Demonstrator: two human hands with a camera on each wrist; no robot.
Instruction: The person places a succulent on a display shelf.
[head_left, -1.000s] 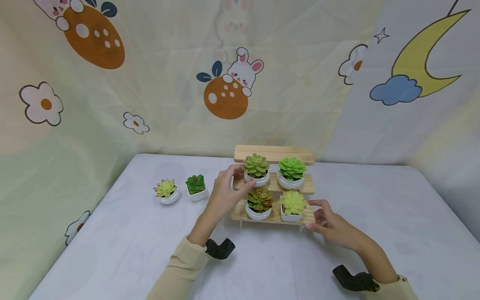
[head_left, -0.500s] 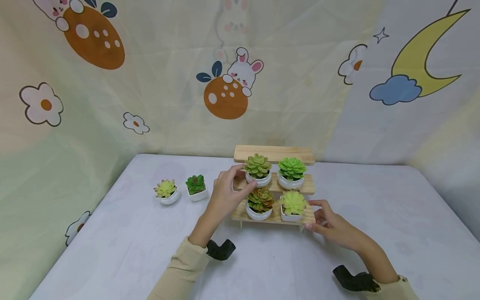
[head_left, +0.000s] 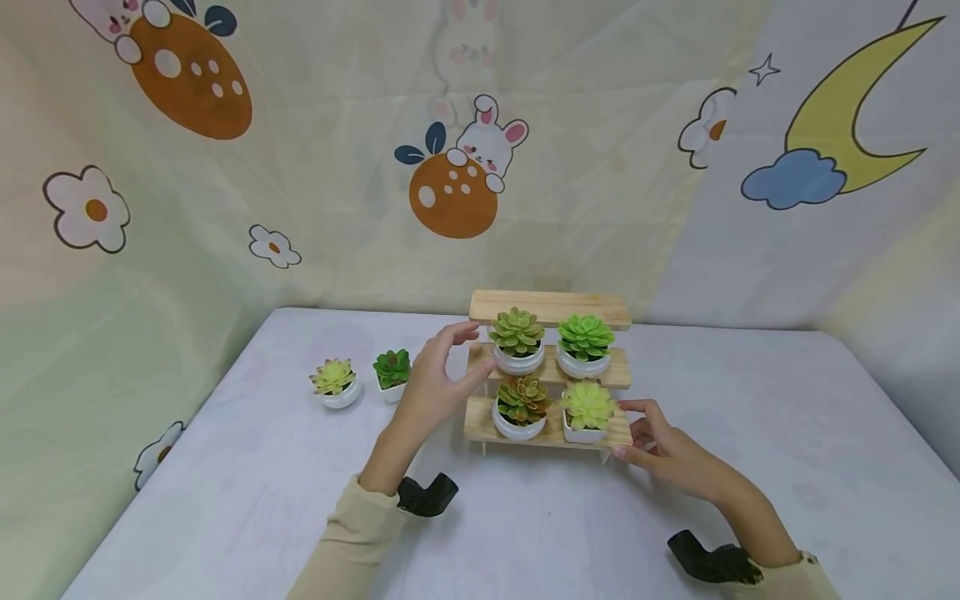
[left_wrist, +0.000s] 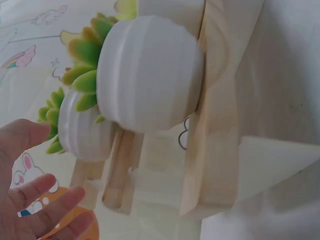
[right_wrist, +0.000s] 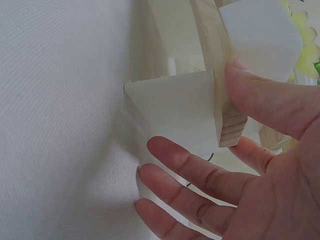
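Pale fabric printed with rabbits, flowers and a moon [head_left: 817, 125] hangs behind a white-covered counter [head_left: 555, 533], where a three-tier wooden stand [head_left: 551, 307] holds four potted succulents. On its middle plank [head_left: 621, 372] are an olive-green succulent [head_left: 517, 333] and, to its right, a bright green succulent [head_left: 587, 337]. On its lower plank [head_left: 477, 422] sit a reddish-green succulent [head_left: 522, 402] and a pale yellow-green succulent [head_left: 588, 407]. Half a second ago the left hand [head_left: 437, 375] had its fingers about the olive-green succulent's pot; now it has let go and drawn back to the left, fingers parted and holding nothing, the thumb tip close beside the pot. That pot stands slightly further right than a second ago. Drawn back, the left hand now covers part of a dark green succulent [head_left: 392, 367] on the counter, beside a small yellowish succulent [head_left: 333, 379]. Unchanged, the right hand [head_left: 667, 447] pinches the lower plank's right end between thumb and forefinger, its other fingers extended below.
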